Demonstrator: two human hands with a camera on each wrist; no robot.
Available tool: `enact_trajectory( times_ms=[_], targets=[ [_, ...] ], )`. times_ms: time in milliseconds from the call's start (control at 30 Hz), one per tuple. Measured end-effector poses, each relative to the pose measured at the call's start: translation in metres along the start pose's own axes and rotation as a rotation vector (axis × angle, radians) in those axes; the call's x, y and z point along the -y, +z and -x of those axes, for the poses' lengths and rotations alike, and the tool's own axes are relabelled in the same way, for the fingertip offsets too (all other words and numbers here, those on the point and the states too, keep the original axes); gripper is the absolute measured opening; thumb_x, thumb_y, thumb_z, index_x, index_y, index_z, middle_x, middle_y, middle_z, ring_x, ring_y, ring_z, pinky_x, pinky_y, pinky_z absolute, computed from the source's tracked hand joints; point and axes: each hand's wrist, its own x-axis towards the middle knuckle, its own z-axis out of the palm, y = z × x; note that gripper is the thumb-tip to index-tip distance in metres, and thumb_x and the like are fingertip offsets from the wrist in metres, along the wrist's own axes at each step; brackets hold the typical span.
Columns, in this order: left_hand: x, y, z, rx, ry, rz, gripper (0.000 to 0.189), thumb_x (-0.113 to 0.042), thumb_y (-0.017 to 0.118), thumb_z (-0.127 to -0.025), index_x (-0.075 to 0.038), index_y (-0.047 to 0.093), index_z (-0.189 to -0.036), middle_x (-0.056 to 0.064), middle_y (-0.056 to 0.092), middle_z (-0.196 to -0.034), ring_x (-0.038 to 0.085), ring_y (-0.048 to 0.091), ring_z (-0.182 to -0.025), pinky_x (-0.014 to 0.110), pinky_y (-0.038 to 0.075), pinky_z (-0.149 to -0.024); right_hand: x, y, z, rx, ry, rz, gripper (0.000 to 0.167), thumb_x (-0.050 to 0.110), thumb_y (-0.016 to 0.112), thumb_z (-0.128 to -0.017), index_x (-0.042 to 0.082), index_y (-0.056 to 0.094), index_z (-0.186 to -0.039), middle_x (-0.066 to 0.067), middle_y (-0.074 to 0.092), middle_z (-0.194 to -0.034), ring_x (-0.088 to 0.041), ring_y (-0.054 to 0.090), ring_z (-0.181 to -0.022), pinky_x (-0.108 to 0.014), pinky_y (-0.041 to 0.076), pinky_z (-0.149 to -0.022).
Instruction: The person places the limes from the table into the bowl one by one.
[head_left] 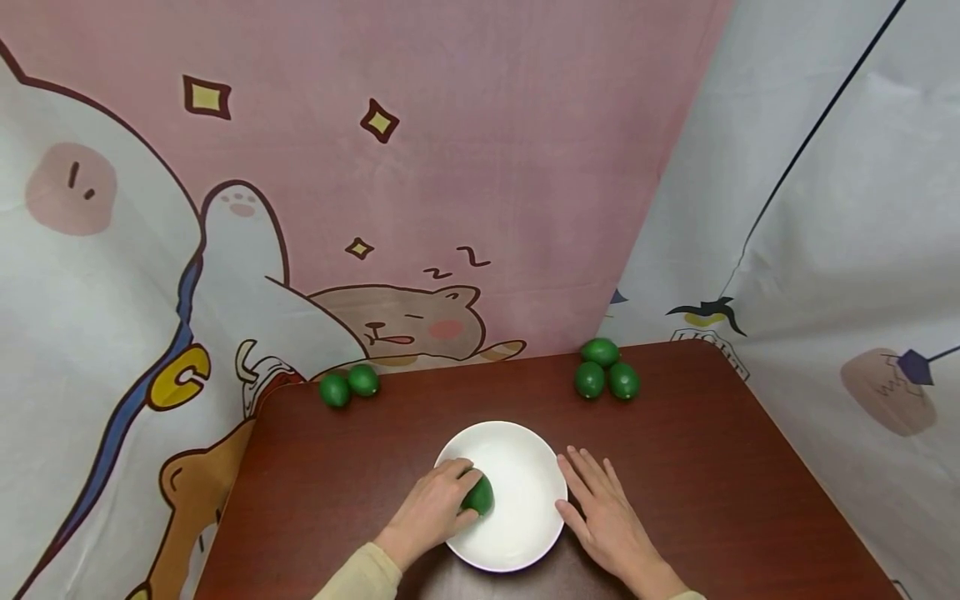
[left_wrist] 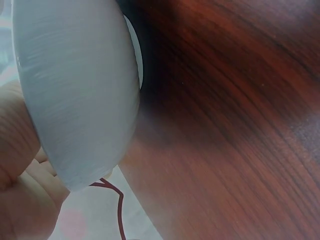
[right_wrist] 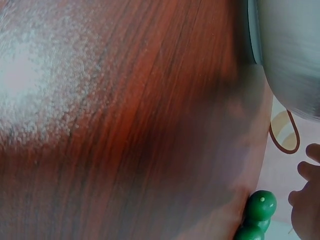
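Note:
A round white bowl [head_left: 525,483] stands on the table between my two hands. Over its left side, my left hand [head_left: 435,508] grips a green lime [head_left: 481,496], thumb and fingers around the fruit. The left wrist view shows the bowl's outer wall [left_wrist: 80,90] with that hand at the rim; the lime is hidden there. My right hand [head_left: 606,521] is by the bowl's right rim, fingers extended and holding nothing. Its fingertips are at or very near the rim; I cannot tell if they touch.
Two limes [head_left: 348,385] lie together at the back left of the brown wooden table [head_left: 480,387]. Three more limes [head_left: 606,371] are clustered at the back right, near the far edge. A cartoon-printed cloth [head_left: 525,167] hangs behind the table.

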Motion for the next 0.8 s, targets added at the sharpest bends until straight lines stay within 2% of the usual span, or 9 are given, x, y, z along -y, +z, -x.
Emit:
enact_trajectory(
  times_ms=[300, 600, 800],
  targets=[
    [0.000, -0.004, 0.002, -0.011, 0.016, 0.034, 0.044, -0.026, 0.089, -0.079, -0.010, 0.070, -0.116, 0.005, 0.066, -0.116, 0.019, 0.064, -0.107, 0.035, 0.058, -0.087, -0.001, -0.002, 0.000, -0.006, -0.015, 0.010, 0.064, 0.039, 0.064, -0.099, 0.006, 0.051, -0.152, -0.019, 0.049, -0.155, -0.044, 0.047, -0.139, -0.029, -0.011, -0.126],
    [0.003, -0.007, 0.007, -0.136, 0.054, -0.001, 0.047, -0.027, 0.090, -0.079, -0.009, 0.071, -0.118, 0.009, 0.069, -0.121, 0.022, 0.066, -0.113, 0.036, 0.057, -0.095, -0.001, -0.003, 0.000, -0.002, -0.009, 0.015, 0.064, 0.040, 0.064, -0.099, 0.007, 0.052, -0.152, -0.017, 0.048, -0.157, -0.043, 0.046, -0.140, -0.029, -0.010, -0.126],
    [0.007, -0.012, 0.011, -0.167, 0.033, -0.009, 0.044, -0.027, 0.086, -0.083, -0.008, 0.072, -0.120, 0.009, 0.068, -0.126, 0.024, 0.065, -0.118, 0.039, 0.054, -0.101, -0.001, -0.003, 0.001, -0.001, -0.016, 0.017, 0.064, 0.042, 0.062, -0.100, 0.008, 0.051, -0.153, -0.017, 0.048, -0.157, -0.042, 0.044, -0.142, -0.030, -0.011, -0.126]
  ],
)
